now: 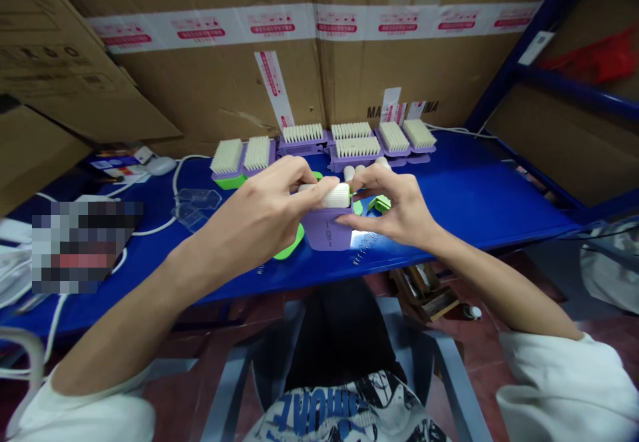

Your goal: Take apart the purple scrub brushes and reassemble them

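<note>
Near the front edge of the blue table, both my hands are closed on a purple plastic housing (329, 231) with a white ridged roller (337, 196) along its top. My left hand (267, 202) presses its fingers on the roller from the left. From the right, my right hand (397, 206) grips the housing's corner between thumb and fingers; its fingertips are partly hidden. A bright green plastic piece (292, 243) lies beside the housing on the left. Another green part (380, 203) lies behind my right hand. Several thin metal springs (367, 247) rest on the table.
Several purple pieces with white bristles (354, 148) line the back of the blue table (479, 189), against a large cardboard box (210, 82). On the left are clear plastic pieces (196, 206), a white cable (160, 227) and a blurred-out flat object (84, 245).
</note>
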Demonstrator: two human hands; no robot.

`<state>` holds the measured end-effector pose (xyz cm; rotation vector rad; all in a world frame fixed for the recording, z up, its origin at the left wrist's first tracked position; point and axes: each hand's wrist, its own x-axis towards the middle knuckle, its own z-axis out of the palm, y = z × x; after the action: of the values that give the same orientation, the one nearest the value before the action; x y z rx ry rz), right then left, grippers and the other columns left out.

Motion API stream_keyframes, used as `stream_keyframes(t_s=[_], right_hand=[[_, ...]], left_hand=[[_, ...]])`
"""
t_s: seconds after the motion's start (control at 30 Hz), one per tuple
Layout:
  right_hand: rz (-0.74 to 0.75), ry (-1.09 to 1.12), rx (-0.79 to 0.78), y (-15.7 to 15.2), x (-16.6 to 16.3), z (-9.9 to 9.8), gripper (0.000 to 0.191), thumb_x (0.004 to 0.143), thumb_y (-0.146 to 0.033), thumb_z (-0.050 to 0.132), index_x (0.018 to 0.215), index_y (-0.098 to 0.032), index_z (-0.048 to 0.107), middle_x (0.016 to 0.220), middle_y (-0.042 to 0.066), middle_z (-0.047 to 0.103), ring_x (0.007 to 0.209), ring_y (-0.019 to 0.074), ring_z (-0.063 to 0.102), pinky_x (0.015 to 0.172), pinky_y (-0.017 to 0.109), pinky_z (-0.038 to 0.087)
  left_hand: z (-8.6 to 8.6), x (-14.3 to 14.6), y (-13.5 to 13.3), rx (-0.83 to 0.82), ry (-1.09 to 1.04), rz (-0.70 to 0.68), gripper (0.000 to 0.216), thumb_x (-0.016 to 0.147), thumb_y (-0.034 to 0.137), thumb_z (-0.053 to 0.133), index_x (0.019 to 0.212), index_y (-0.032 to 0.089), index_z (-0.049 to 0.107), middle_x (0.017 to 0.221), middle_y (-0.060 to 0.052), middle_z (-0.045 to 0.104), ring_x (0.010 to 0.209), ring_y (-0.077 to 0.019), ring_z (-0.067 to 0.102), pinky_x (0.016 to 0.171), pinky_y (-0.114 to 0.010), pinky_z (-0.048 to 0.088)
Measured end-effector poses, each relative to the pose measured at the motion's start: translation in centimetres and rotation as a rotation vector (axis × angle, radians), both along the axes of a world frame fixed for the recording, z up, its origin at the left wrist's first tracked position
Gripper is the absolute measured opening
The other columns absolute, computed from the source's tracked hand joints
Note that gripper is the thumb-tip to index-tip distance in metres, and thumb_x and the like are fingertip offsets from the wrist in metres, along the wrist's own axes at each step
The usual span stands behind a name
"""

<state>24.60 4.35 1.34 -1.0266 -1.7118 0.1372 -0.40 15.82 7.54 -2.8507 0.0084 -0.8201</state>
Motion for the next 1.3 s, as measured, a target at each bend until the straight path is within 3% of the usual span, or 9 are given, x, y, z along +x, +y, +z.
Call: stream_keyframes(t_s=[0.27,0.43,0.57,0.7,0.87,1.0,1.07,1.2,1.3], right_hand=[[-0.033,-0.072,-0.040,0.2,0.9,0.5,0.047,0.086,-0.046,0.105,0.108,-0.027,0.069,0.103,-0.001,0.080,0.086,0.0177,0.080,0.081,0.034,0.075],[0.000,-0.067,0.008,0.1,1.2,0.4,0.068,0.087,-0.035,0.106,0.144,-0.032,0.070,0.118,0.002,0.086,0.104,0.0235,0.087,0.089,0.038,0.077],[-0.100,-0.204,-0.033,-0.3,1.4,0.8,0.051,0.098,-0.034,0.096,0.146,-0.028,0.080,0.130,0.008,0.089,0.100,0.0239,0.087,0.091,0.040,0.076],[-0.098,-0.268,0.073,0.0,1.6,0.4,0.033,0.103,-0.029,0.091,0.135,-0.032,0.083,0.129,0.008,0.089,0.111,0.0277,0.087,0.091,0.043,0.075],[-0.123,-0.208,0.080,0.0,1.5,-0.1,0.061,0.101,-0.031,0.094,0.157,-0.032,0.069,0.140,0.010,0.085,0.116,0.0283,0.087,0.091,0.043,0.077],[-0.177,-0.278,0.052,-0.1,1.3,0.3,0.038,0.105,-0.031,0.089,0.141,-0.028,0.077,0.141,0.012,0.085,0.120,0.0298,0.086,0.097,0.046,0.075],[-0.173,-0.257,0.091,-0.3,1.1,0.4,0.044,0.105,-0.029,0.088,0.147,-0.031,0.073,0.143,0.012,0.083,0.127,0.0319,0.084,0.103,0.050,0.073],[-0.222,-0.343,0.181,-1.1,0.4,0.5,0.076,0.104,-0.026,0.088,0.174,-0.041,0.062,0.132,0.011,0.081,0.119,0.0327,0.080,0.101,0.054,0.074],[-0.213,-0.377,0.271,-1.6,-0.1,0.5,0.079,0.103,-0.014,0.086,0.171,-0.049,0.067,0.127,0.010,0.077,0.119,0.0316,0.080,0.099,0.051,0.075]], left_hand=[[0.3,0.9,-0.4,-0.056,0.091,0.030,0.042,0.109,-0.002,0.049,0.135,0.015,0.077,0.117,-0.013,0.073,0.101,-0.0223,0.070,0.091,-0.032,0.062],[-1.7,0.1,1.4,-0.259,-0.070,-0.058,0.034,0.119,0.024,0.068,0.151,0.016,0.074,0.128,-0.014,0.079,0.113,-0.0248,0.079,0.100,-0.038,0.068],[-3.9,-0.4,2.4,-0.307,-0.201,-0.119,0.049,0.116,0.030,0.077,0.164,0.023,0.069,0.149,-0.017,0.078,0.136,-0.0279,0.079,0.114,-0.047,0.071],[-3.4,-1.6,2.8,-0.390,-0.320,-0.198,0.027,0.116,0.021,0.073,0.138,0.031,0.086,0.154,-0.012,0.079,0.143,-0.0258,0.079,0.113,-0.047,0.073],[-1.7,-5.4,7.0,-0.545,-0.402,0.177,0.025,0.108,0.036,0.077,0.128,0.028,0.090,0.125,-0.008,0.089,0.112,-0.0249,0.083,0.097,-0.044,0.073],[-3.1,-8.4,11.3,-0.656,-0.141,0.541,0.037,0.098,0.046,0.071,0.118,0.022,0.090,0.119,-0.008,0.090,0.104,-0.0255,0.080,0.096,-0.043,0.066],[-4.4,-10.6,13.0,-0.635,-0.041,0.651,0.040,0.097,0.047,0.070,0.119,0.021,0.090,0.121,-0.008,0.089,0.105,-0.0263,0.079,0.098,-0.043,0.063],[-6.0,-16.7,15.7,-0.547,-0.199,0.691,0.059,0.095,0.075,0.081,0.121,0.023,0.090,0.120,-0.005,0.088,0.092,-0.0215,0.073,0.087,-0.042,0.062],[-6.4,-19.5,16.4,-0.707,-0.028,0.607,0.080,0.084,0.093,0.087,0.123,0.023,0.088,0.109,-0.003,0.088,0.090,-0.0202,0.072,0.084,-0.038,0.062]])
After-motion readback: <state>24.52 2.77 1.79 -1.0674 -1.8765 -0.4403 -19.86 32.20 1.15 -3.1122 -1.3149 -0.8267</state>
